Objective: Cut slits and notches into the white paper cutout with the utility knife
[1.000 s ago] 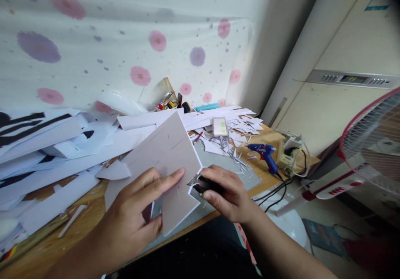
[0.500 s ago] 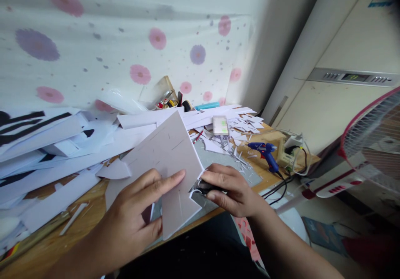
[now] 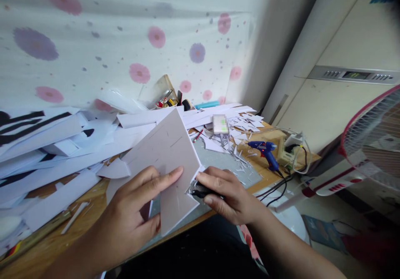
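Note:
A white foam board (image 3: 168,145) with short dark marks is held tilted up over the table, its right edge notched. My left hand (image 3: 140,199) grips it, index finger stretched over the face and thumb near the lower edge. My right hand (image 3: 223,191) is closed round a black-handled cutter (image 3: 203,190), whose metal end sits in the notch. The exact blade tip is too small to make out. Beneath the board lies a grey cutting mat (image 3: 250,177).
White strips and sheets (image 3: 78,162) cover the table's left and back. Small scraps (image 3: 246,122) and a red pencil (image 3: 198,135) lie behind the mat. At the right are a blue glue gun (image 3: 265,152), cables, a power strip (image 3: 289,154) and a fan (image 3: 375,145).
My right hand and the cutter have shifted slightly left and down at the notch. The curled sliver there looks different. The board has moved a little left, still in my left hand.

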A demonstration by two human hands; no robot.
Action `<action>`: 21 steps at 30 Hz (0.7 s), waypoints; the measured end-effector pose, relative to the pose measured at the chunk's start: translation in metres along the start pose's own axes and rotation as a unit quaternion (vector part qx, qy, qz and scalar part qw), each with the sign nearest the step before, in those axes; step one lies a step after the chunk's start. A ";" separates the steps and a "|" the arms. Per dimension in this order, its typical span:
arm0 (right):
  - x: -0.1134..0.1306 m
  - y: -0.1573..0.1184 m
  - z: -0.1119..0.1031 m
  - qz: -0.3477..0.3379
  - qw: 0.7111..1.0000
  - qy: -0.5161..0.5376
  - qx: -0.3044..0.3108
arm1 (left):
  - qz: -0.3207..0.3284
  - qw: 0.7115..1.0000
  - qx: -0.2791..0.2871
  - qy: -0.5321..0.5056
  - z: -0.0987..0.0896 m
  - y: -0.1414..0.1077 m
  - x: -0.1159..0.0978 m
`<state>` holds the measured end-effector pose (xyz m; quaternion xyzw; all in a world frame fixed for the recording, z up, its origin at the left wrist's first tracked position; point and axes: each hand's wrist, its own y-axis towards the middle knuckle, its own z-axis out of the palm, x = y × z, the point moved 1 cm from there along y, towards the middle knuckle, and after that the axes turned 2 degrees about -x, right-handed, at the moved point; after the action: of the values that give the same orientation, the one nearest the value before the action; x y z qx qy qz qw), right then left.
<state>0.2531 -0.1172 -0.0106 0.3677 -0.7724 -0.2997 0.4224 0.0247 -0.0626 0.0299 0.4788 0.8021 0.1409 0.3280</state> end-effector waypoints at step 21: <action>0.012 0.005 0.009 0.002 0.997 -0.043 -0.072 | 0.005 1.000 -0.008 0.006 0.001 -0.001 0.002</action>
<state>0.2397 -0.1228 -0.0060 0.3220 -0.7669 -0.3692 0.4146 0.0240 -0.0615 0.0275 0.4790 0.8005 0.1521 0.3266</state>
